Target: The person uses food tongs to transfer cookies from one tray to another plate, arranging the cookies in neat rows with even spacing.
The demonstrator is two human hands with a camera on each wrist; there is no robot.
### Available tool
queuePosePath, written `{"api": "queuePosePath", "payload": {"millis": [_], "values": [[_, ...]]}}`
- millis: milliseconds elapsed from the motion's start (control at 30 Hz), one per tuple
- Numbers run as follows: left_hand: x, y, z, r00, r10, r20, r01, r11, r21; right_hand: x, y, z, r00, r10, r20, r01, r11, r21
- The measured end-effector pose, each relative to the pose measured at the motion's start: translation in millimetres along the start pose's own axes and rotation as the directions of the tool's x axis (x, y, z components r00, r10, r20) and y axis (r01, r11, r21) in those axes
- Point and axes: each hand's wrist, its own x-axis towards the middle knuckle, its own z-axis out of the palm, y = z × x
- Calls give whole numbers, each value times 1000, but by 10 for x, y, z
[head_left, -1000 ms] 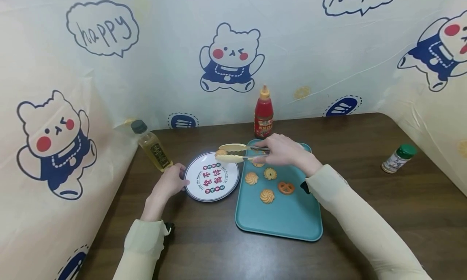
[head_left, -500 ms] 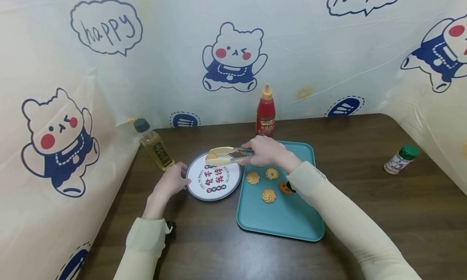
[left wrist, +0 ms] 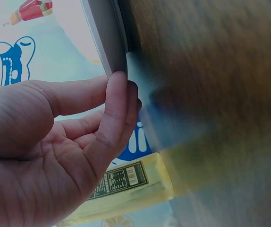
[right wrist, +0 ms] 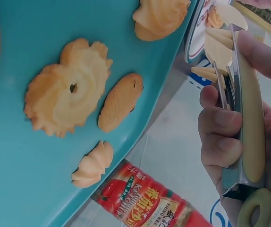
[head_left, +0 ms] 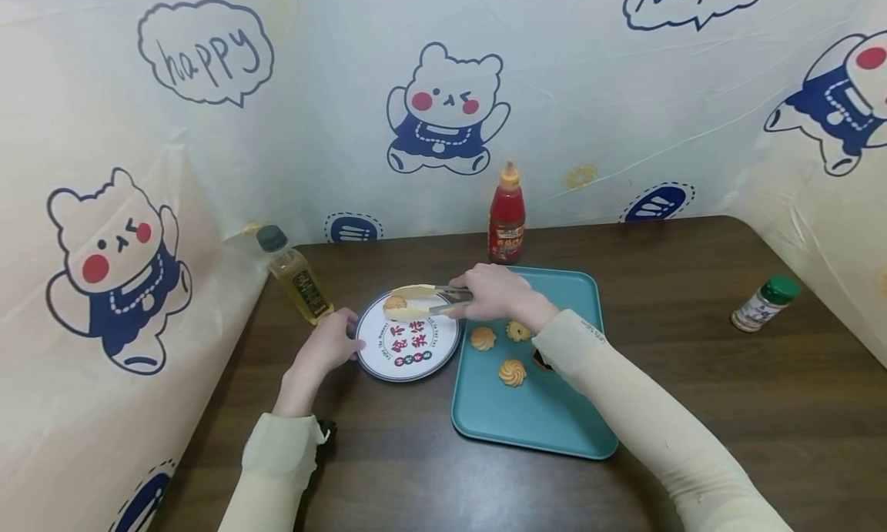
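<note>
My left hand point(head_left: 326, 341) pinches the left rim of a round white plate point(head_left: 377, 355) with a dark blue edge and red lettering; the left wrist view shows thumb and fingertips at the rim. My right hand point(head_left: 500, 295) grips metal tongs point(head_left: 410, 314) with cream tips and handle covers. Between the tips, over the upper left of the plate, is a small golden cookie point(head_left: 395, 302). To the right lies a teal tray point(head_left: 533, 420) bearing several cookies, among them a swirled one point(head_left: 512, 373) and a round one with a center hole point(right wrist: 69, 90). My right forearm partly hides the tray.
Behind the tray stands a red ketchup bottle point(head_left: 507, 224). An oil bottle point(head_left: 298, 279) is just beyond my left hand, close to the plate. Far right on the wooden table point(head_left: 388, 455) is a green-capped jar point(head_left: 762, 305). A printed curtain point(head_left: 312, 116) encloses the back.
My right hand has moved left with the tongs, taking the cookie from the plate's upper right edge to its upper left. My left hand stays at the rim.
</note>
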Motion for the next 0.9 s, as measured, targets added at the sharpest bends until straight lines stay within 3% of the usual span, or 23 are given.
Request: {"api": "queuePosePath", "payload": {"millis": [533,900], "values": [[-11,12,-15,1000,-14,-1,14,1000,3,-5,-29,55,998,63,6,-63,998,-10],[5,7,11,1000,-21,0,21,1000,-2,-79,85,2,1000,14,-25,-13,999,35]]}}
